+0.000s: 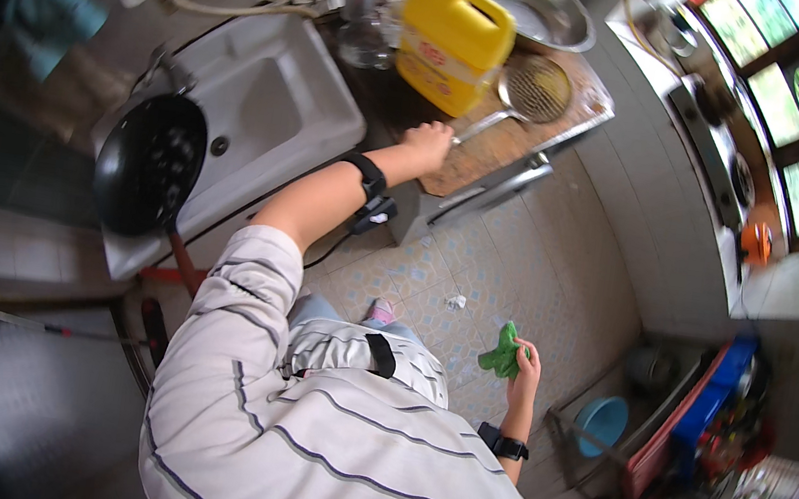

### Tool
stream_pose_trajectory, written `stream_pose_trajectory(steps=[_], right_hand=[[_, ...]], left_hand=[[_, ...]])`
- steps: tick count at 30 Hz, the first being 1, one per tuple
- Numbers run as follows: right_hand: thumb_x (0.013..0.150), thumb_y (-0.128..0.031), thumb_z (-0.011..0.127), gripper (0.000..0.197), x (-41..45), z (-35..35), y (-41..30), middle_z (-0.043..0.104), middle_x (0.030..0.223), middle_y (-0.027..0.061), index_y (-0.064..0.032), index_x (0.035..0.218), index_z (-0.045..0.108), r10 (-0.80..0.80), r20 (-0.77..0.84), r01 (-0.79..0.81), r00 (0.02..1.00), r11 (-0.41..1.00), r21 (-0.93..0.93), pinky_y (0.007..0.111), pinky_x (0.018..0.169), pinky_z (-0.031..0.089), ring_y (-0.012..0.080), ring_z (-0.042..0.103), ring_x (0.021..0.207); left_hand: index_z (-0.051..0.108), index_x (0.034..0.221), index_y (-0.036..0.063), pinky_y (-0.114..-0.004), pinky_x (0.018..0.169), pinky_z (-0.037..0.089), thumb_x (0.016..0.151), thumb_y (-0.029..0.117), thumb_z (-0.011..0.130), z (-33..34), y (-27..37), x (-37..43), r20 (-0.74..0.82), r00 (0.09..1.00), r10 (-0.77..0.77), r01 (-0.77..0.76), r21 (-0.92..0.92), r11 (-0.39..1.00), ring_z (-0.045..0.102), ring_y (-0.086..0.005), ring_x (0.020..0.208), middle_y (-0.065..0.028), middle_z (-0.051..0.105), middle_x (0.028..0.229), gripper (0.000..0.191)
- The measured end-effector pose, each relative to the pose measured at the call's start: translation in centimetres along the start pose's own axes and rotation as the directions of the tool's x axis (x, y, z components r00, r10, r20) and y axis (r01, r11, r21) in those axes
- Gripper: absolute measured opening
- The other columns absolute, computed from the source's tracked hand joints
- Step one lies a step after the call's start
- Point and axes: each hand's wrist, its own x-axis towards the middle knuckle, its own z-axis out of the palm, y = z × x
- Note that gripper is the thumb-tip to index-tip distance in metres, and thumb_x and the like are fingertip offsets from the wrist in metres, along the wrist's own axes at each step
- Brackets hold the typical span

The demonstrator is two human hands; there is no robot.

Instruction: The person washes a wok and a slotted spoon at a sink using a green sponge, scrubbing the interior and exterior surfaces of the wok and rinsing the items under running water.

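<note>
My left hand (428, 144) is closed around the handle end of a metal skimmer (538, 90). The skimmer's perforated bowl rests on a worn wooden countertop (483, 158). Just beyond that hand stands a yellow plastic jug (450, 48) with a pump top and printed writing. Lower down at the right, my right hand (526, 365) holds a crumpled green cloth (505, 350) over the tiled floor, away from any surface. Across the left end of the white sink (269, 92) lies a black wok (151, 168), wet inside, its brown handle pointing towards me.
A stainless steel basin (530, 5) sits behind the jug. Below the countertop edge, a metal handle (523, 175) juts out. A gas stove (711, 150) stands by the window. At the right, a blue basin (600, 425) rests on a rack. White scrap (455, 301) lies on the floor.
</note>
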Motion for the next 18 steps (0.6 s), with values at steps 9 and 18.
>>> stream_pose_trajectory(steps=[9,18], right_hand=[[0.077,-0.007,0.062,0.029,4.1,9.8,-2.0,0.054,0.092,0.0028,-0.0051,0.105,0.053,0.019,0.267,0.047,0.964,0.97,-0.24,0.023,0.074,0.041,0.0115,0.052,0.085],[0.072,0.002,0.064,0.032,6.2,35.0,0.8,0.051,0.089,0.0019,-0.0055,0.099,0.049,0.44,0.755,-0.119,0.487,0.889,-0.442,0.023,0.069,0.041,0.011,0.05,0.081]], left_hand=[[0.043,0.114,0.0053,-0.039,0.083,0.042,0.074,0.026,0.062,-5.7,-8.3,-16.5,-0.295,0.951,-0.094,-0.016,-0.351,0.936,0.051,-0.0303,0.098,-0.016,0.051,0.104,0.049],[0.047,0.108,0.0033,-0.031,0.075,0.044,0.072,0.015,0.066,-3.8,-23.4,-44.0,-0.386,0.426,-0.818,0.371,-0.75,0.547,0.052,-0.0194,0.086,-0.01,0.053,0.095,0.042]])
